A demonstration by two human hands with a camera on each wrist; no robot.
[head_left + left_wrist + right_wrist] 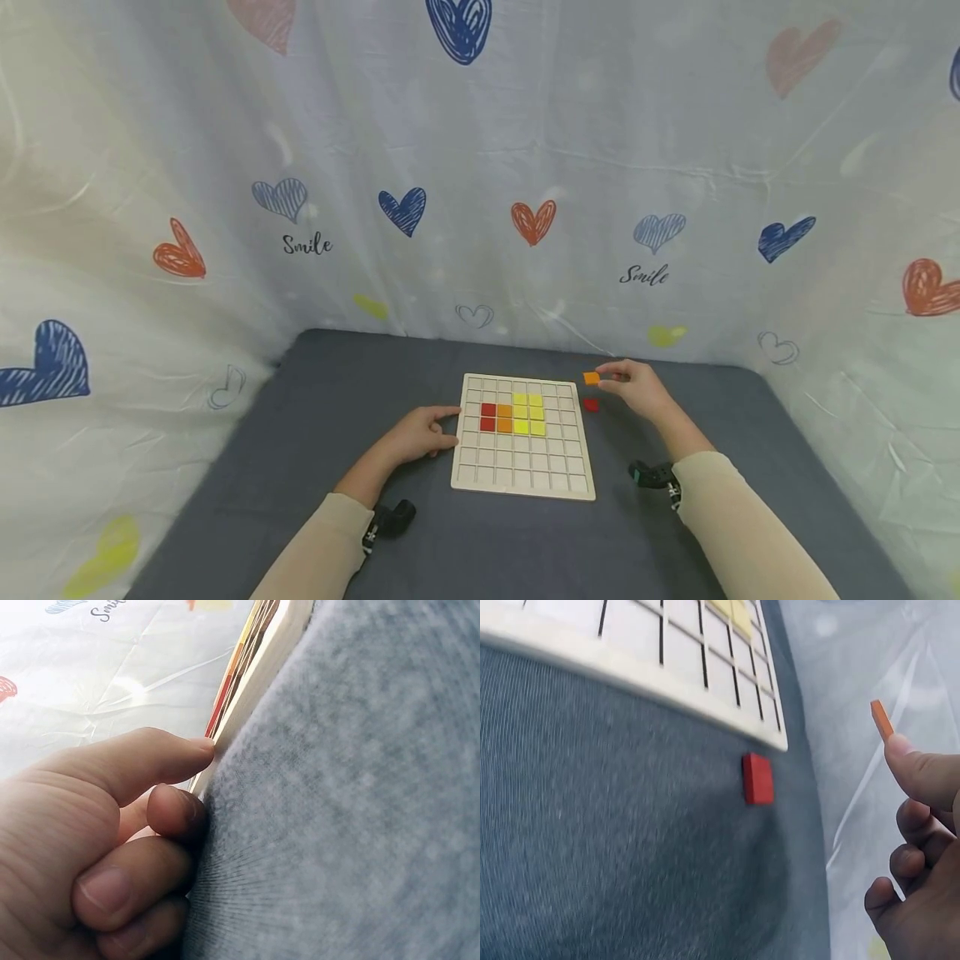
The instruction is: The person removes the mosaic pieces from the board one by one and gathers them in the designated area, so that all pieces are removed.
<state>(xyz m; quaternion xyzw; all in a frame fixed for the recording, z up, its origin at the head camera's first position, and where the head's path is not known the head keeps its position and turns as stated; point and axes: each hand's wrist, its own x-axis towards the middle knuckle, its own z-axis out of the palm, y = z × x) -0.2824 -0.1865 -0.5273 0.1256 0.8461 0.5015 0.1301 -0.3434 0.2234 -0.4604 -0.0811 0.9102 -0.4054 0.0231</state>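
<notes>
My right hand (637,390) pinches an orange square tile (592,378) between thumb and fingers, held up beyond the board's upper right corner. Seen edge-on in the right wrist view, the orange tile (883,721) sticks out past the thumb tip. Below it, a loose red tile (758,779) lies on the cloth beside the board. At the left edge of the pale wooden grid board (523,493), my left hand (417,433) touches the side with thumb and index finger spread apart. Its other fingers are bent under in the left wrist view.
On the board sit two red tiles (488,417), two orange tiles (505,418) and several yellow tiles (528,414). The dark grey cloth (510,550) covers the table. A white curtain (480,150) printed with hearts hangs behind and at both sides.
</notes>
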